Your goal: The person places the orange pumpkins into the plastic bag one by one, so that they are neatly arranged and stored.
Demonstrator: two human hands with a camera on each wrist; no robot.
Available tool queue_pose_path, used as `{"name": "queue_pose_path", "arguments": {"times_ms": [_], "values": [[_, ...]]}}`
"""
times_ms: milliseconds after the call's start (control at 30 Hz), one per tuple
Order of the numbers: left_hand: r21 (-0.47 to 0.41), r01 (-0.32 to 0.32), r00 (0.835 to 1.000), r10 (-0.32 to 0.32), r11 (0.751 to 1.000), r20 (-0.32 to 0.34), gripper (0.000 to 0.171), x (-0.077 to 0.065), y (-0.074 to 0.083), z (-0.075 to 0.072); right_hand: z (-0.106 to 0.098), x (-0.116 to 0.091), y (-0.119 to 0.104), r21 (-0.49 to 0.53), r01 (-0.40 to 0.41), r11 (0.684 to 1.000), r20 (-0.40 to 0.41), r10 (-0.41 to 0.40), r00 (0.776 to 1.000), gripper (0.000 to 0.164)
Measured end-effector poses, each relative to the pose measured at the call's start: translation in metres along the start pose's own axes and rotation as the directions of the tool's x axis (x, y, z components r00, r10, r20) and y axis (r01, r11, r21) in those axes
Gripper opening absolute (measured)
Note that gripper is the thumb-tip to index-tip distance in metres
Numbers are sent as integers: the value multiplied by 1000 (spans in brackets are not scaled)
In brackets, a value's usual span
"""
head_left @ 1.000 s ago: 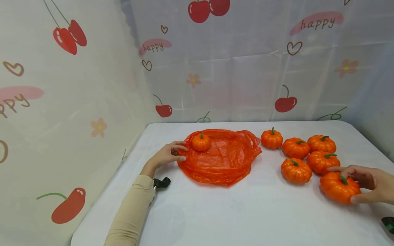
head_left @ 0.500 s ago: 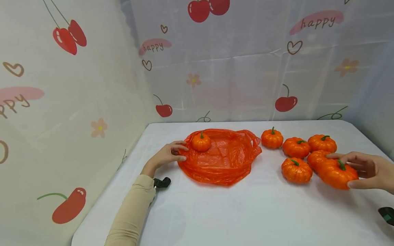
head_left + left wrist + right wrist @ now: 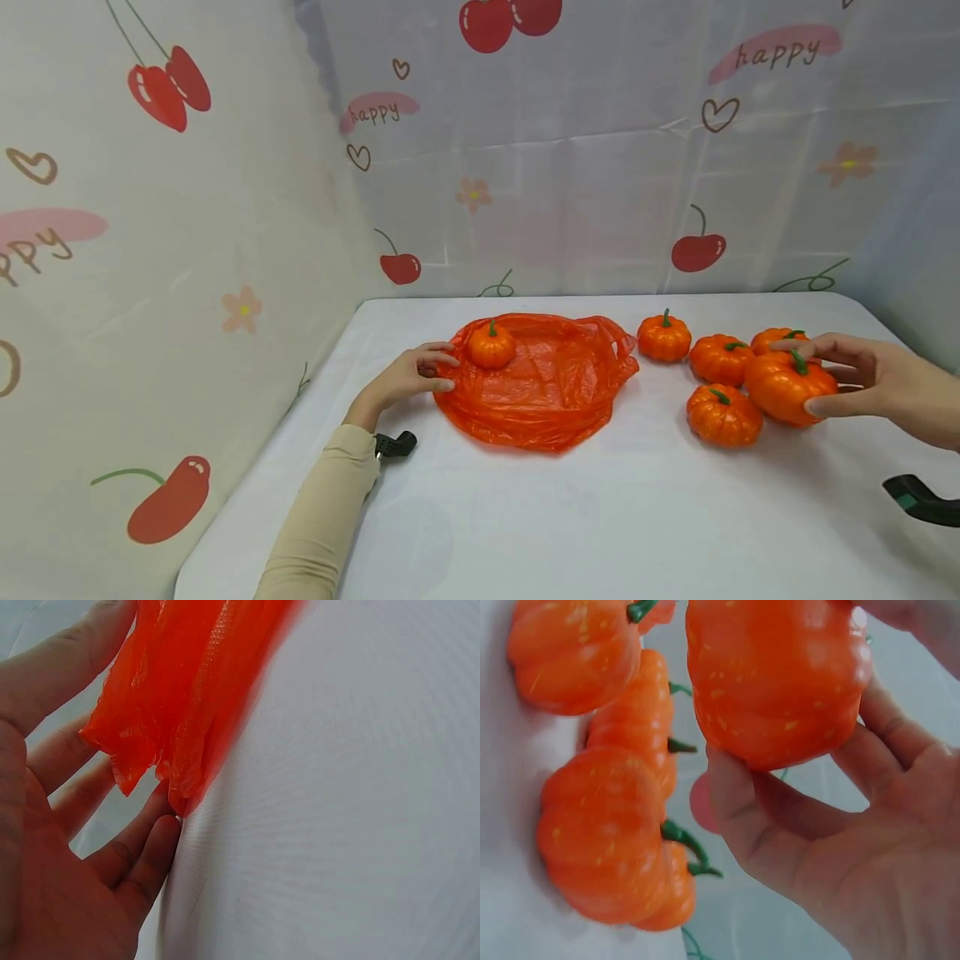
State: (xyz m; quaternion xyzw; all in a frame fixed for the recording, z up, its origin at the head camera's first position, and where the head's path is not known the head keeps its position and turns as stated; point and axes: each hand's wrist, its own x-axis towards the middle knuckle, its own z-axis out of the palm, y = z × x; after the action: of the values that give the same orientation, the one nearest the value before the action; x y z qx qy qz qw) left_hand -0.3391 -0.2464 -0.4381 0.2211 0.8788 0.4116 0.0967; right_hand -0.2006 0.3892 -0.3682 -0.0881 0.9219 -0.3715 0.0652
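Note:
My right hand (image 3: 881, 379) grips a small orange pumpkin (image 3: 783, 393) with a green stem, thumb on the near side and fingers on the far side. In the right wrist view this pumpkin (image 3: 776, 682) is raised off the white table, beside other pumpkins. At the left, my left hand (image 3: 408, 375) rests by the edge of a red plastic bag (image 3: 540, 417), fingers spread and relaxed. The left wrist view has the crumpled bag edge (image 3: 180, 697) between the thumb and the loosely extended fingers. One pumpkin (image 3: 491, 348) sits at the bag's left side.
Several more pumpkins stand at the right of the white table (image 3: 562, 525): one (image 3: 663, 337) by the bag's handle, one (image 3: 723, 417) at the front of the group, one (image 3: 720, 358) behind it. A printed curtain (image 3: 562, 183) rises along the back.
My right hand has lifted the front-right pumpkin and carried it up and leftward, so it now overlaps the pumpkins behind. The left hand and the bag have stayed put.

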Motion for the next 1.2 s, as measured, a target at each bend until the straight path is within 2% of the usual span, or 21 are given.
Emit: {"name": "queue_pose_path", "arguments": {"times_ms": [67,333,567,767,933,1200], "values": [[7,-10,1000,10,1000,-3,41,0,0,-1,1,5,-8,3,1,1000,-8,-1,1000,49],[13,-13,1000,13,1000,-4,38,-1,-1,-2,12,24,-32,141,150,979,-36,-146,989,43],[14,-13,1000,13,1000,-1,40,-1,1,-2,22,43,-62,79,90,993,24,-92,995,56],[-8,-39,999,39,999,3,41,-1,0,-2,33,59,-83,108,41,993,75,-49,996,63],[-5,-24,1000,24,1000,0,40,-1,0,-2,41,70,-98,166,67,984,76,-80,994,61],[3,-20,1000,20,1000,0,40,-1,-1,-1,55,89,-118,190,94,977,87,-112,990,59]]}}
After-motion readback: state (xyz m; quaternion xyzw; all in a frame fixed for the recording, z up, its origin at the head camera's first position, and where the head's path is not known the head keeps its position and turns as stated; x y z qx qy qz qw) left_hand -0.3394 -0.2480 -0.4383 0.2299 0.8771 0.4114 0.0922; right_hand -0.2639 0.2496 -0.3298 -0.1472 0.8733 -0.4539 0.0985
